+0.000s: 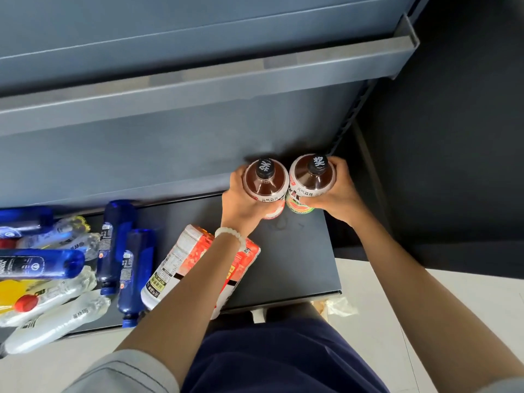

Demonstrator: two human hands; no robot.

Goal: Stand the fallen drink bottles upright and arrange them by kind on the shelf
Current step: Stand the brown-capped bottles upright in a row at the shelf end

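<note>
Two brown tea bottles with black caps stand upright side by side at the back right of the dark bottom shelf [306, 251]. My left hand [239, 199] grips the left tea bottle [265, 182]. My right hand [338, 188] grips the right tea bottle [310, 180]. Two more tea bottles of the same kind lie flat under my left forearm, one showing a white and red label [175, 262], the other [241, 268] mostly hidden by the arm.
Fallen bottles crowd the shelf's left: several blue bottles [112, 242], clear water bottles [59, 321], and a yellow one with a red cap [17, 299]. A grey upper shelf [198, 89] overhangs the back. The shelf's front edge [283, 303] is by my knees.
</note>
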